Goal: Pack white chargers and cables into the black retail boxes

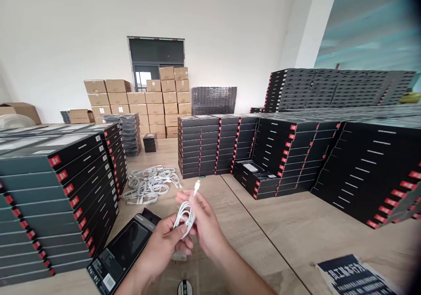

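Observation:
Both my hands hold one coiled white cable (pixel 184 214) above the wooden table (pixel 296 229). My left hand (pixel 164 244) pinches the coil from the left, fingers closed on it. My right hand (pixel 202 222) grips the coil from the right, and the cable's plug end (pixel 196 185) sticks up above its fingers. An open black box with a dark insert (pixel 126 250) lies just left of my left hand. A pile of loose white cables (pixel 149 183) lies farther back on the table.
Tall stacks of black boxes with red tabs stand at the left (pixel 59 190), centre (pixel 210 146) and right (pixel 362 163). Brown cartons (pixel 154 102) are piled by the far wall. A dark printed leaflet (pixel 351 277) lies at the near right edge.

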`<state>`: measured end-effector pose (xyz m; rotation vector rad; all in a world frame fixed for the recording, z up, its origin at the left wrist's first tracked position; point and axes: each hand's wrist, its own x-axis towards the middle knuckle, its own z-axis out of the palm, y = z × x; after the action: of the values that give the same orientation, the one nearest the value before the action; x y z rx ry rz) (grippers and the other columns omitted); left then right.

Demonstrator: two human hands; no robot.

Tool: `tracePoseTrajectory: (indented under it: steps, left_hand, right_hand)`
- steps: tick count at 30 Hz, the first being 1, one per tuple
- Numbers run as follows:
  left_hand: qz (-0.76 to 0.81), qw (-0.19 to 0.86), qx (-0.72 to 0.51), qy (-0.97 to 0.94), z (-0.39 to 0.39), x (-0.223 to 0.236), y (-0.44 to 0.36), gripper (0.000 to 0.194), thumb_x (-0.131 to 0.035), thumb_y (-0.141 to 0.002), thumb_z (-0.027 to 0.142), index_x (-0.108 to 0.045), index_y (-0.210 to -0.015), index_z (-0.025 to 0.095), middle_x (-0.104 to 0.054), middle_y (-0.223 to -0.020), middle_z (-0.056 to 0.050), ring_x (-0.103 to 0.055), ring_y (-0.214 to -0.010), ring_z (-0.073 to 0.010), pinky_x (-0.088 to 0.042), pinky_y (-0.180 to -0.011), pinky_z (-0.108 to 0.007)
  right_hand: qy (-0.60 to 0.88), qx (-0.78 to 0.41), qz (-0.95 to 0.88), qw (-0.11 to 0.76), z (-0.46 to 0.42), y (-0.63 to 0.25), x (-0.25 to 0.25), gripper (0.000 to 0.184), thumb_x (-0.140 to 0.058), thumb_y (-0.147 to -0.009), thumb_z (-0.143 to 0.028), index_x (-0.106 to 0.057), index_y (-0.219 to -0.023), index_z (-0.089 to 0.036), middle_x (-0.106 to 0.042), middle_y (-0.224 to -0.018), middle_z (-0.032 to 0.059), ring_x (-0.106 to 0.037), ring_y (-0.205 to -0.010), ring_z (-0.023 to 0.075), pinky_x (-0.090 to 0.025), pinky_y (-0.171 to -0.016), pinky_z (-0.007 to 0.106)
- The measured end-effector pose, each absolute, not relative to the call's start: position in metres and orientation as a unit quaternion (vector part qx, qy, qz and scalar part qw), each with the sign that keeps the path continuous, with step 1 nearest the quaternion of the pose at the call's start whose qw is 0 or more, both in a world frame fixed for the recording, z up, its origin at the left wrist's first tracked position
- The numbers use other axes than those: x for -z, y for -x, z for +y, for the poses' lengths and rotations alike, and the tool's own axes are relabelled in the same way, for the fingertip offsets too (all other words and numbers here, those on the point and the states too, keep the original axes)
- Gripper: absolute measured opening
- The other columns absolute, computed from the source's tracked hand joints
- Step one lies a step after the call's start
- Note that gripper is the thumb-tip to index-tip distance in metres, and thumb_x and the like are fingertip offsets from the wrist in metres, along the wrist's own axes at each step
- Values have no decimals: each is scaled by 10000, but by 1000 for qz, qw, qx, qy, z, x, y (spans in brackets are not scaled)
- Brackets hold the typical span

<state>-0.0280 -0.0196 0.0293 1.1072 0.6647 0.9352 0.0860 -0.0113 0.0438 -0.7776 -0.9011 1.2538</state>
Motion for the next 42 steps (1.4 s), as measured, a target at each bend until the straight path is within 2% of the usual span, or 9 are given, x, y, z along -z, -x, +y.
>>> tracePoseTrajectory:
  steps: [4,10,14,18,22,25,30,35,42]
  left_hand:
    - [353,663,-382,-538,-18,-36,37,418,-650,-750,549,-630,-909,163,-652,-773,-36,-609,-601,-144,-485,-574,-270]
    - [537,295,-290,-736,-18,-44,83,383,-614,-749,541,-566,-569,207,-576,-547,3,-506,-546,-166,-303,-523,-257]
    - [541,295,-212,-758,-25,-22,90,221,-789,-518,360,-637,-601,222,-612,-600,3,-519,-556,-181,-252,-490,-246]
    - [541,263,-192,-776,-25,-5,79,64,-648,-561,180,-596,-579,213,-598,-611,0,-513,-567,-179,-243,-509,-251]
    - [503,330,-238,-762,-17,-6,63,100,-494,-650,126,-499,-606,215,-548,-611,26,-525,-601,-165,-305,-545,-254]
    - [511,450,-346,-646,-10,0,45,119,-482,-725,159,-503,-827,217,-589,-707,21,-597,-648,-175,-407,-551,-255]
    - [450,509,-569,-463,-5,15,14,606,-598,-770,279,-340,-1311,194,-617,-957,-47,-667,-828,-204,-535,-727,-322]
    - [316,635,-637,-303,-12,-1,-1,536,-701,-732,354,-496,-1214,240,-626,-1130,-72,-621,-1066,-248,-526,-850,-344]
    - [273,652,-664,-245,-7,-9,19,459,-792,-664,285,-586,-1068,217,-683,-1079,-73,-644,-1006,-222,-506,-820,-316]
  right_hand:
    - [356,-559,-386,641,-10,-88,-42,443,-684,-755,-584,-636,-962,-194,-746,-864,80,-695,-790,227,-518,-581,265]
    - [392,-508,-291,710,8,-119,-40,441,-689,-719,-617,-549,-734,-200,-599,-528,-27,-552,-426,135,-387,-408,220]
    - [409,-491,-282,715,13,-131,-39,458,-681,-710,-624,-496,-644,-210,-522,-451,-55,-454,-358,105,-348,-376,217]
    - [413,-484,-271,722,16,-136,-38,417,-670,-719,-575,-478,-627,-217,-492,-427,-67,-422,-344,101,-329,-374,218]
    - [431,-464,-261,728,16,-138,-39,269,-623,-738,-453,-547,-664,-206,-574,-530,-22,-492,-415,133,-351,-400,245]
    - [443,-436,-268,736,15,-136,-40,172,-581,-743,-376,-591,-695,-211,-529,-524,-44,-460,-423,134,-329,-403,253]
    - [452,-409,-321,725,8,-119,-39,133,-644,-743,-360,-616,-780,-236,-520,-552,-61,-482,-489,148,-371,-470,257]
    - [471,-283,-470,691,3,-103,-25,244,-525,-887,-440,-653,-908,-234,-676,-971,40,-609,-871,219,-468,-786,323]
    - [471,-240,-625,574,6,-95,-12,382,-546,-887,-426,-610,-1252,-335,-563,-1354,27,-413,-1306,284,-228,-1129,466]
